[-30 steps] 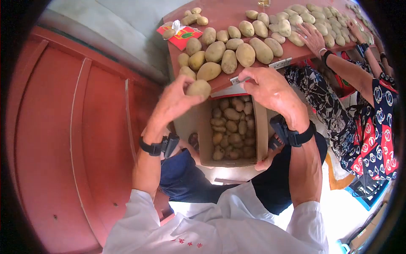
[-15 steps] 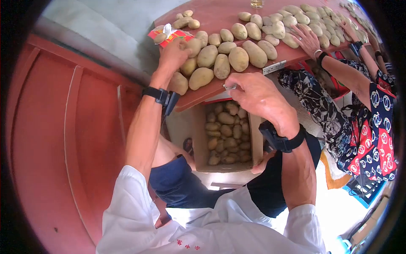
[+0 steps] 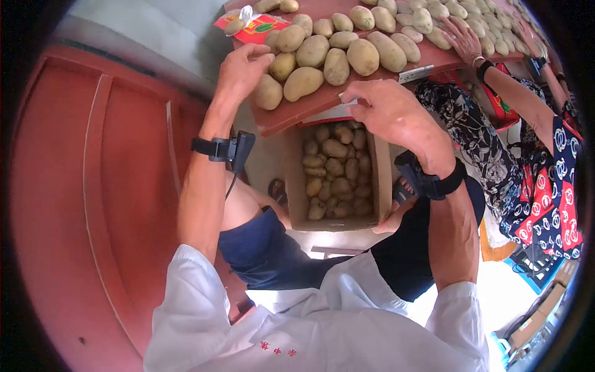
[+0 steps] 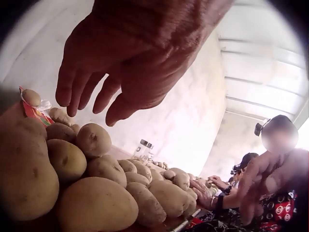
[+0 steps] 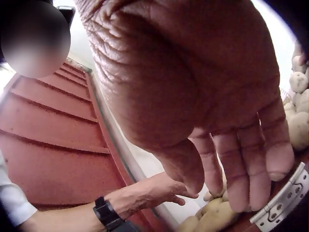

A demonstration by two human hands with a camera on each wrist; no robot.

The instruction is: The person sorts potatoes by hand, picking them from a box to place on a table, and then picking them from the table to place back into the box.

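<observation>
My left hand (image 3: 245, 71) hovers at the left end of the red table (image 3: 297, 115), beside the rows of potatoes (image 3: 304, 84). Its fingers are loosely bent and hold nothing; in the left wrist view, air shows between the hand and the potatoes under it. A potato (image 3: 290, 38) rests on the pile near its fingertips. Close to the table's front edge is my right hand (image 3: 400, 115), fingers relaxed and palm bare in the right wrist view, near a metal hinge (image 5: 280, 200).
Below the table edge, between my legs, stands a cardboard box (image 3: 383, 180) holding many potatoes (image 3: 338, 167). A red packet (image 3: 263, 25) lies at the back left. At right, another person's hand (image 3: 463, 40) rests among more potatoes. A red panelled door (image 3: 56, 204) borders my left.
My left hand carried a potato to the pile on the table's left end, let go of it and drew back a little. The right hand stays near the table edge.
</observation>
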